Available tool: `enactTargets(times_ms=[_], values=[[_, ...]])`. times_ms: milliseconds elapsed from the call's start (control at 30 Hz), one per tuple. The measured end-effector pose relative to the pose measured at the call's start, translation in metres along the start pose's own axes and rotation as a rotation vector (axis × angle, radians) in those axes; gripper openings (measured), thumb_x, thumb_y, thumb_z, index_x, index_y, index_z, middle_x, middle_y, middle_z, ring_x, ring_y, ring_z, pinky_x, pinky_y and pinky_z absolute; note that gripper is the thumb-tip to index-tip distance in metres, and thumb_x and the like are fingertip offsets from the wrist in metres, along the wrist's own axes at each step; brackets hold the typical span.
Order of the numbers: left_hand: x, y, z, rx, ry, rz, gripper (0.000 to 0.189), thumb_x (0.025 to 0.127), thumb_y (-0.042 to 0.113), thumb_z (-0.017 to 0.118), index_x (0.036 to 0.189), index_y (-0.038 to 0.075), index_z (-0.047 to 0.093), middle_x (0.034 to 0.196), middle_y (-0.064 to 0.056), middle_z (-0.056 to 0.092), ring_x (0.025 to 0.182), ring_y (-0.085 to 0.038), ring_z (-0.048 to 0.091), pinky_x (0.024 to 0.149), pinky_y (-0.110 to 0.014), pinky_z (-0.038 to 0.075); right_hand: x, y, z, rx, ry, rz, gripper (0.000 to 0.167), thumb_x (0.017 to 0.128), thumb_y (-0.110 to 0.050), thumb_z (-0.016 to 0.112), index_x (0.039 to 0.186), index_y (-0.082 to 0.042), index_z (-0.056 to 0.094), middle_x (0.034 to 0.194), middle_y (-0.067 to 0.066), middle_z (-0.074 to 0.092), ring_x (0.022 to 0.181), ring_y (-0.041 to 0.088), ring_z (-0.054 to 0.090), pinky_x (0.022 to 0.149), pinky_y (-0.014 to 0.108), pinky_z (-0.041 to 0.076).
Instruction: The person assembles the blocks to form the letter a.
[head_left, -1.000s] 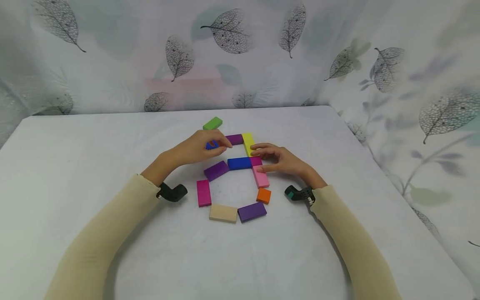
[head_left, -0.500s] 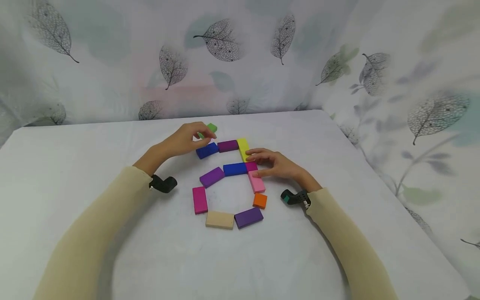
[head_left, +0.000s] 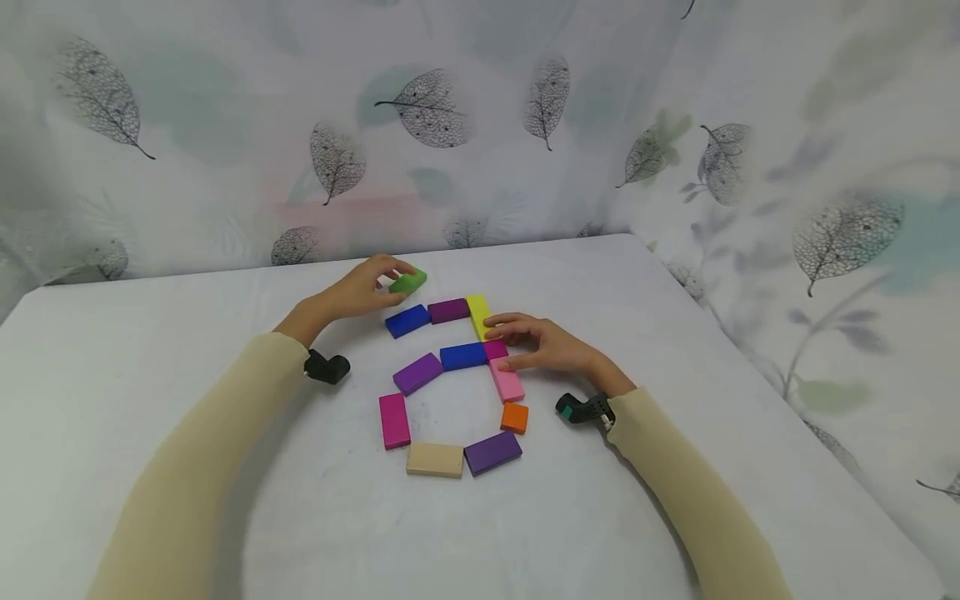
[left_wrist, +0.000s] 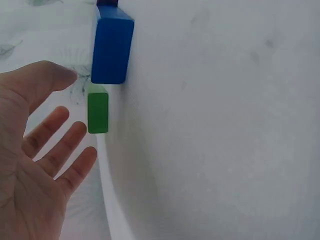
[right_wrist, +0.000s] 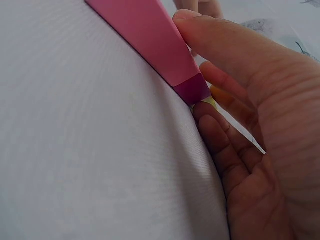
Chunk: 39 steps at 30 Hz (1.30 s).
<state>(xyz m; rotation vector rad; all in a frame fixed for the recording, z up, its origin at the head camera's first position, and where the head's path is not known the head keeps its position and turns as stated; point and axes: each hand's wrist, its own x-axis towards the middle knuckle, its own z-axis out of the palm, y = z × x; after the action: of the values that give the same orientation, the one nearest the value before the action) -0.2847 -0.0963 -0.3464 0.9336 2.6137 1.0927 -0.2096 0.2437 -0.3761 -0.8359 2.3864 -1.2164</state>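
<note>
My left hand reaches to the green block at the back of the table. In the left wrist view its thumb and fingers are spread, and that green block stands beyond them. My right hand rests at the right side of the block outline. Its fingertips lie at the yellow block, the thumb at the pink block. Between these two sits a small magenta block. In the right wrist view the thumb touches the edge of the pink block.
A blue block and a dark purple one continue the outline left of the yellow. Below lie another blue, a purple, a magenta, a tan, a violet and an orange block.
My left hand has moved left and away from me, from over the blue block to the green one. The right hand stays at the yellow and pink blocks. The head view has tilted up slightly.
</note>
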Motion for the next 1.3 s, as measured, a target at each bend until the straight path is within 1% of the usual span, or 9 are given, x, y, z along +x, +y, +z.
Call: enactTargets(times_ms=[133, 267, 367, 633, 733, 800, 933, 1100, 1300], values=[[0.006, -0.008, 0.0, -0.03, -0.045, -0.029, 0.054, 0.092, 0.006, 0.063, 0.142, 0.002, 0.043, 0.142, -0.022, 0.035, 0.129, -0.04, 0.042, 0.107, -0.055, 0.036, -0.001, 0.001, -0.001, 0.004, 0.01, 0.017, 0.048, 0.085, -0.016, 0.076, 0.13, -0.01, 0.062, 0.149, 0.006, 0.044, 0.134, 0.025, 0.043, 0.108, 0.044, 0.039], [0.009, -0.014, -0.003, -0.047, -0.074, -0.067, 0.06, 0.091, 0.003, 0.063, 0.145, 0.004, 0.038, 0.146, -0.022, 0.033, 0.132, -0.04, 0.04, 0.11, -0.054, 0.033, 0.001, 0.001, 0.0, 0.008, 0.004, 0.009, 0.047, 0.085, -0.018, 0.076, 0.13, -0.011, 0.062, 0.148, 0.005, 0.044, 0.134, 0.024, 0.043, 0.108, 0.043, 0.04], [0.012, -0.016, -0.004, -0.036, -0.103, -0.082, 0.061, 0.09, 0.002, 0.062, 0.146, 0.005, 0.037, 0.147, -0.022, 0.033, 0.134, -0.04, 0.037, 0.111, -0.054, 0.032, 0.001, 0.002, 0.001, 0.012, 0.002, -0.002, 0.047, 0.085, -0.019, 0.076, 0.13, -0.012, 0.062, 0.148, 0.004, 0.045, 0.134, 0.023, 0.042, 0.108, 0.042, 0.04], [0.02, -0.02, -0.006, 0.015, -0.167, -0.12, 0.067, 0.09, 0.005, 0.062, 0.15, 0.009, 0.033, 0.148, -0.023, 0.034, 0.134, -0.041, 0.036, 0.107, -0.057, 0.035, 0.0, 0.001, 0.001, 0.008, -0.001, -0.001, 0.047, 0.086, -0.018, 0.075, 0.13, -0.012, 0.062, 0.148, 0.003, 0.044, 0.136, 0.022, 0.04, 0.108, 0.041, 0.04], [0.023, -0.021, -0.006, 0.017, -0.167, -0.128, 0.067, 0.09, 0.005, 0.063, 0.15, 0.009, 0.034, 0.147, -0.022, 0.037, 0.134, -0.041, 0.037, 0.107, -0.057, 0.036, 0.001, 0.0, 0.001, 0.009, -0.002, -0.003, 0.047, 0.086, -0.016, 0.075, 0.131, -0.01, 0.062, 0.149, 0.005, 0.043, 0.136, 0.024, 0.04, 0.109, 0.042, 0.039], [0.025, -0.021, -0.005, 0.023, -0.165, -0.119, 0.065, 0.089, 0.005, 0.062, 0.149, 0.008, 0.036, 0.147, -0.022, 0.038, 0.133, -0.041, 0.037, 0.107, -0.058, 0.035, 0.0, -0.001, 0.0, 0.012, 0.001, -0.002, 0.047, 0.086, -0.015, 0.075, 0.13, -0.009, 0.062, 0.149, 0.006, 0.043, 0.136, 0.025, 0.04, 0.109, 0.043, 0.039], [0.024, -0.021, -0.005, 0.023, -0.159, -0.125, 0.065, 0.088, 0.008, 0.064, 0.147, 0.008, 0.038, 0.147, -0.023, 0.037, 0.134, -0.041, 0.037, 0.107, -0.059, 0.034, 0.0, 0.0, 0.001, 0.005, 0.005, -0.001, 0.047, 0.086, -0.02, 0.075, 0.13, -0.011, 0.062, 0.148, 0.006, 0.044, 0.135, 0.025, 0.041, 0.108, 0.041, 0.04], [0.024, -0.019, -0.009, 0.042, -0.136, -0.138, 0.065, 0.087, 0.013, 0.069, 0.145, 0.005, 0.041, 0.141, -0.023, 0.041, 0.131, -0.04, 0.041, 0.105, -0.057, 0.037, 0.0, 0.002, 0.0, -0.007, 0.002, -0.019, 0.048, 0.086, -0.026, 0.075, 0.13, -0.012, 0.062, 0.149, 0.005, 0.044, 0.134, 0.025, 0.042, 0.107, 0.039, 0.042], [0.023, -0.024, -0.01, 0.06, -0.103, -0.137, 0.064, 0.085, 0.017, 0.075, 0.141, 0.003, 0.048, 0.135, -0.021, 0.044, 0.127, -0.038, 0.045, 0.106, -0.053, 0.037, 0.002, -0.002, 0.001, 0.024, -0.004, 0.008, 0.047, 0.086, -0.017, 0.076, 0.13, -0.01, 0.062, 0.149, 0.005, 0.043, 0.136, 0.023, 0.041, 0.109, 0.042, 0.039]])
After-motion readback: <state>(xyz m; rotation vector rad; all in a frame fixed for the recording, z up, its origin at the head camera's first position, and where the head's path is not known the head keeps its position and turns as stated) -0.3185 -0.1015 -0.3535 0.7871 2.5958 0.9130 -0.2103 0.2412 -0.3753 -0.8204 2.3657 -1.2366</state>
